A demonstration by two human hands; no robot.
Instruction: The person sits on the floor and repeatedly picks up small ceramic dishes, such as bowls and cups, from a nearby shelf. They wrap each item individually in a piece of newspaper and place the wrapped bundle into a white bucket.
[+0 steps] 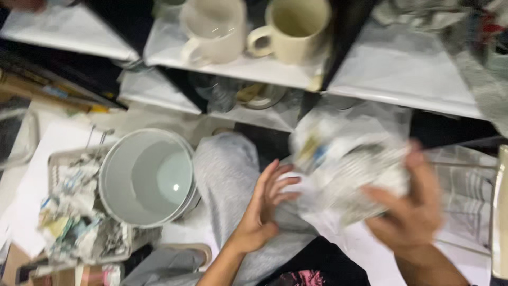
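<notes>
— Pressing against the near side of the bundle point(349, 169) with the left hand point(263, 207), fingers spread wide, palm only bracing, not gripping.

— And cupping it from below and from the far side with the right hand point(410, 212), fingers curling round the wrapping. Blurring too much to judge how firmly.

— Sitting where, that bundle?

— Hanging between both hands, over the lap, just right of the grey knee point(227, 169) and below the edge of the shelf point(402, 69). Looking like crumpled newspaper under thin plastic, hiding any contents.

— Risking what, then?

— Most likely slipping out on the left, with only a flat palm there and slick plastic under it. Possibly dropping onto the floor, or tipping toward the knee and rolling off.

— Swinging into anything?

— Maybe. Working close under the shelf, so possibly knocking the front edge with a raised elbow and rattling the white mug point(214, 29) and the cream mug point(296, 29) standing near the rim.

— And further left?

— Sitting well apart: the white bucket point(145, 177), upright, touching the basket point(58, 159) of crumpled paper. Hardly in danger from the hands, though perhaps from a nudging knee, being just beside it.

— Tearing, too?

— Conceivably, squeezing thin wrapping that hard on one side only.
</notes>
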